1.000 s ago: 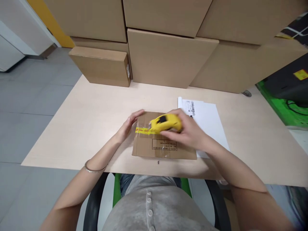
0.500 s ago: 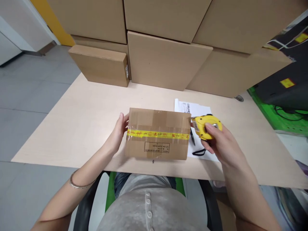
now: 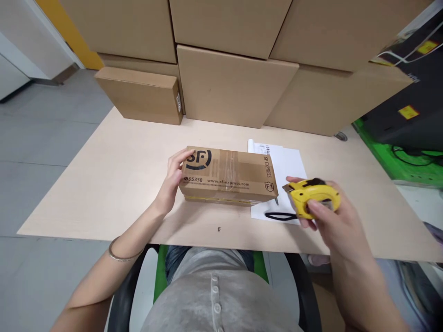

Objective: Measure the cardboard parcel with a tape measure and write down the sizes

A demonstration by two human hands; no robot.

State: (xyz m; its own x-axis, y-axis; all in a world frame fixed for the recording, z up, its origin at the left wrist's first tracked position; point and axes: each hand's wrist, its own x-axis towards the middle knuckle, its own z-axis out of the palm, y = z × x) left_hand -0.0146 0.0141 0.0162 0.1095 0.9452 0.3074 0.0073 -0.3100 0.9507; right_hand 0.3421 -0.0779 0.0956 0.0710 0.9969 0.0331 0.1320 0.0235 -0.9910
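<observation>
A brown cardboard box [image 3: 228,173] with black SF Express print faces up near the middle of the table. A strip of yellow tape shows along its lower front side. At the box's left end is my left hand [image 3: 170,180], its fingers over the top edge and its thumb against the end. My right hand [image 3: 327,212] grips a yellow tape measure [image 3: 313,199] to the right of the box, apart from it. The tape measure's black wrist strap [image 3: 281,216] hangs over a white paper sheet [image 3: 289,161], which lies partly behind the box. A pen tip [image 3: 276,201] peeks out at the box's right corner.
Large cardboard boxes [image 3: 238,87] form a wall along the table's back. A flatter carton [image 3: 145,97] stands at the back left. Dark equipment with yellow labels [image 3: 398,110] sits on a green surface at the right. Chair armrests flank my body at the table's front edge.
The box has turned so that its SF-printed face is up and the taped face points forward and down. My right hand has drawn the tape measure away from the box, right and nearer me.
</observation>
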